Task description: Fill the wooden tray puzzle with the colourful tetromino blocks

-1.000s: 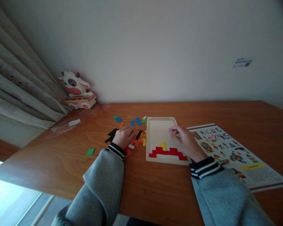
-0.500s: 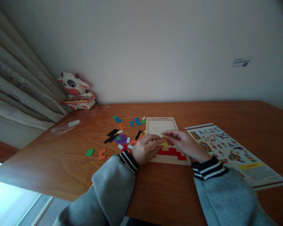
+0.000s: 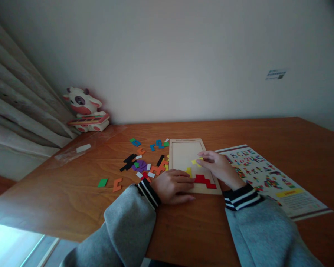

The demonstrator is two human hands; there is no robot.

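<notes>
My right hand (image 3: 218, 167) pinches a yellow puzzle piece (image 3: 196, 162) between thumb and fingers, over the wooden puzzle tray (image 3: 183, 148). My left hand (image 3: 175, 185) lies with its fingers stretched out across the tray's lower left part, covering what is under it. Beside its fingertips, red puzzle pieces (image 3: 204, 181) lie along the tray's bottom. Another yellow piece (image 3: 189, 171) shows just above my left fingers. The upper part of the tray shows its pale bare base.
Left of the tray lie loose pieces: black (image 3: 129, 162), purple (image 3: 140, 165), orange (image 3: 117, 184), green (image 3: 102, 183), blue (image 3: 158, 144) and white. A printed pattern sheet (image 3: 267, 178) lies at the right. A toy cow with a keyboard (image 3: 86, 111) stands at the back left.
My hands have come apart. The left moved down and flattened onto the tray; the right now holds the yellow piece alone, slightly higher. The view shifted a little.
</notes>
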